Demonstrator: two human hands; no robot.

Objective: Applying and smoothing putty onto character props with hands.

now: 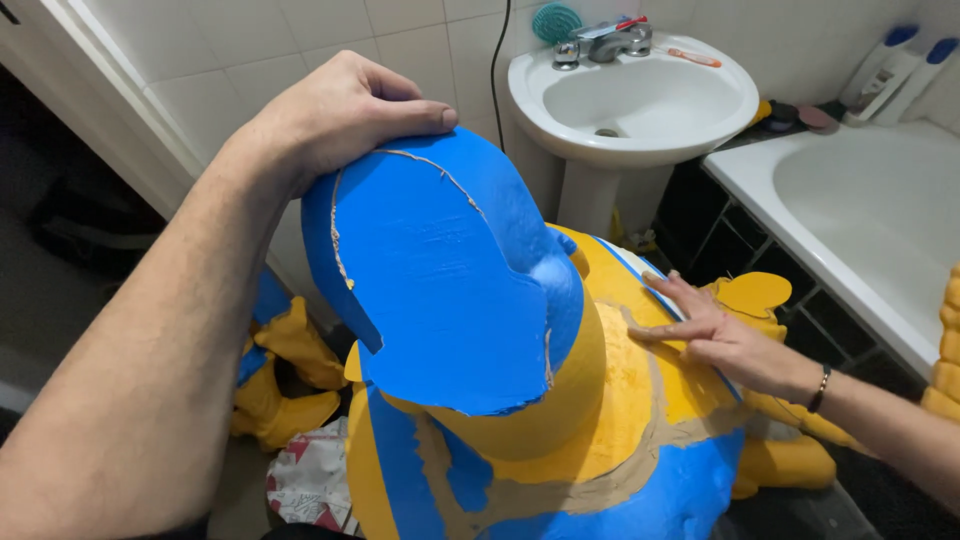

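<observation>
A large blue and yellow moulded figure [560, 400] stands on the bathroom floor in front of me, with tan filler seams across it. My left hand [335, 115] grips the top edge of its big blue curved part [440, 270], fingers curled over the rim. My right hand [710, 335] lies flat, fingers spread, on the yellow surface on the figure's right side, beside a tan seam. A bracelet sits on that wrist.
A white pedestal sink [630, 100] with a tap stands behind the figure, and a white bathtub [860, 210] runs along the right. Yellow and blue loose pieces [285, 370] lie on the floor at left. Bottles [895, 60] stand on the tub corner.
</observation>
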